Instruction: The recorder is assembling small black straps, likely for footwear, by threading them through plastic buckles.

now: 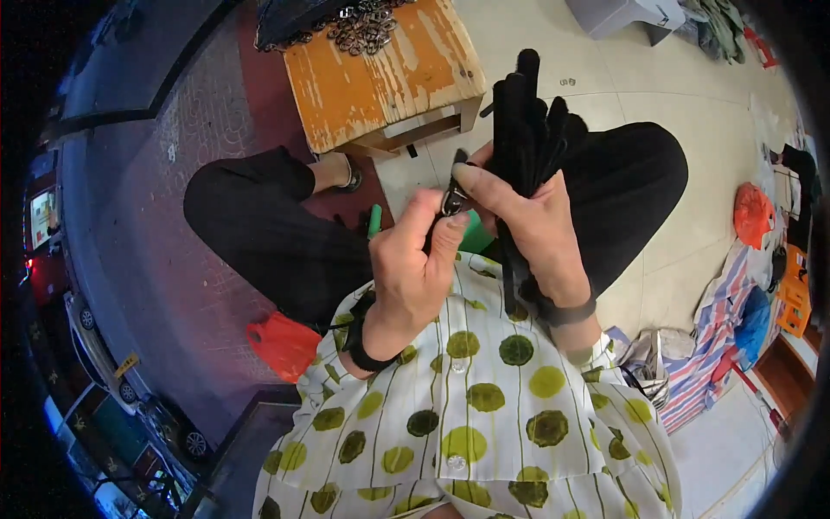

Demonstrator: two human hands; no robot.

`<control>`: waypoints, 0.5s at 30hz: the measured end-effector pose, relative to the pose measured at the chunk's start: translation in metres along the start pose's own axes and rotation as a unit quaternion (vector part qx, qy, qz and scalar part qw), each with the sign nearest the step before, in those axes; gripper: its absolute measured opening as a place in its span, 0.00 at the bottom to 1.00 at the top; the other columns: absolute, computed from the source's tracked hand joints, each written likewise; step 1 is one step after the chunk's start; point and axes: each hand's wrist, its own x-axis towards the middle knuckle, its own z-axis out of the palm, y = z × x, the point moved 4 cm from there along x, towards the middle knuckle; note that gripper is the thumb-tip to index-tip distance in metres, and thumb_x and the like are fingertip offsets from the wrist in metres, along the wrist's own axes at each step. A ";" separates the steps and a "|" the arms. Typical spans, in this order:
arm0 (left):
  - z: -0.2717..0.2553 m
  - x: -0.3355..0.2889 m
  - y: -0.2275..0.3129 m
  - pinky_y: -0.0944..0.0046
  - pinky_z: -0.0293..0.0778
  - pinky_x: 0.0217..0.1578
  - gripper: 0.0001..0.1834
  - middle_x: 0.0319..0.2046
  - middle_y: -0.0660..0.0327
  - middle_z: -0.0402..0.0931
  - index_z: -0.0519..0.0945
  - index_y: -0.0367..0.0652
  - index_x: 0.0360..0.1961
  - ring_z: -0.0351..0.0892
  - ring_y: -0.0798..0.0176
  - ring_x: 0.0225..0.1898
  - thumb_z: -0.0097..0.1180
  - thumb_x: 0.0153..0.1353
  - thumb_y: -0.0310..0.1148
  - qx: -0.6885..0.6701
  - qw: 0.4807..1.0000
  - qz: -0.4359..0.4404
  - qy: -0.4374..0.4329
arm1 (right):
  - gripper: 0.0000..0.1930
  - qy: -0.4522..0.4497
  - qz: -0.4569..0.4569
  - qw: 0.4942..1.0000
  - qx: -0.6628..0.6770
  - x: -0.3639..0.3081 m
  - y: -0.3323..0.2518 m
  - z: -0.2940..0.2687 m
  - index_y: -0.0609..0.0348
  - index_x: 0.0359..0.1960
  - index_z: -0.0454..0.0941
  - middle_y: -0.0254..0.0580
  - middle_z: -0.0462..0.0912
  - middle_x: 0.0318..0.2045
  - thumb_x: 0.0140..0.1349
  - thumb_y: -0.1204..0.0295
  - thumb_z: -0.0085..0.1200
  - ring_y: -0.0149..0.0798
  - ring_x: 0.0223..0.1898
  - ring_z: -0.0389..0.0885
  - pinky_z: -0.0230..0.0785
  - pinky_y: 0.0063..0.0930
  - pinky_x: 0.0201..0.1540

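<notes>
Both my hands are raised above my lap, close together. My left hand (411,259) is closed, its thumb and forefinger pinching a small dark metal buckle (453,201). A black strap end (460,157) rises from the buckle beside my right thumb. My right hand (540,229) is closed too, wrapped round a bundle of black straps (523,130) whose rounded ends point up and away from me. The right thumb presses near the buckle; the right fingertips are partly hidden behind the bundle.
Ahead stands a worn wooden stool (380,82) with a heap of metal buckles (367,30) and a dark bag-like thing on it. A red plastic bag (283,346) lies by my left side. Something green (475,235) shows below my hands. Striped sheeting (705,337) lies to the right.
</notes>
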 end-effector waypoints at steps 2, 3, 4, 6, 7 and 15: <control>-0.002 0.000 -0.002 0.68 0.66 0.22 0.08 0.19 0.59 0.70 0.72 0.38 0.34 0.67 0.71 0.20 0.53 0.59 0.32 0.015 1.000 -0.014 -0.015 | 0.06 0.000 -0.003 1.000 0.000 0.001 0.002 0.000 0.62 0.28 0.73 0.27 0.73 0.17 0.54 0.74 0.57 0.20 0.18 0.68 0.59 0.15 0.20; -0.002 0.000 -0.004 0.70 0.64 0.21 0.09 0.18 0.61 0.69 0.72 0.38 0.34 0.66 0.72 0.19 0.51 0.61 0.33 -0.030 0.998 -0.043 -0.039 | 0.06 0.000 -0.006 1.000 0.000 0.002 0.002 0.000 0.62 0.28 0.73 0.27 0.73 0.18 0.54 0.74 0.57 0.20 0.18 0.68 0.60 0.15 0.20; -0.001 0.000 -0.006 0.72 0.63 0.21 0.10 0.17 0.63 0.68 0.73 0.37 0.34 0.65 0.73 0.18 0.49 0.62 0.35 -0.076 0.992 -0.073 -0.065 | 0.06 0.001 -0.007 1.000 -0.001 0.002 0.001 0.001 0.62 0.28 0.73 0.27 0.73 0.18 0.54 0.74 0.57 0.20 0.18 0.68 0.60 0.15 0.20; -0.003 0.000 -0.002 0.74 0.60 0.20 0.12 0.16 0.65 0.67 0.73 0.37 0.35 0.63 0.75 0.18 0.46 0.63 0.37 -0.118 0.984 -0.106 -0.075 | 0.07 -0.001 0.008 0.999 0.031 0.003 0.001 0.001 0.62 0.28 0.73 0.28 0.73 0.18 0.54 0.72 0.58 0.20 0.17 0.68 0.60 0.15 0.19; -0.003 0.000 -0.001 0.76 0.58 0.20 0.14 0.16 0.67 0.66 0.73 0.37 0.35 0.61 0.77 0.18 0.44 0.65 0.39 -0.158 0.974 -0.139 -0.085 | 0.08 0.037 0.007 0.998 0.046 0.005 0.007 -0.004 0.61 0.28 0.74 0.28 0.73 0.17 0.55 0.70 0.58 0.21 0.16 0.68 0.59 0.15 0.18; 0.000 -0.004 -0.003 0.79 0.54 0.18 0.15 0.16 0.68 0.65 0.72 0.36 0.36 0.59 0.79 0.18 0.42 0.65 0.39 -0.209 0.959 -0.166 -0.095 | 0.11 -0.023 0.093 0.990 0.105 0.010 0.019 -0.007 0.59 0.31 0.71 0.26 0.64 0.12 0.60 0.63 0.51 0.20 0.10 0.59 0.46 0.14 0.11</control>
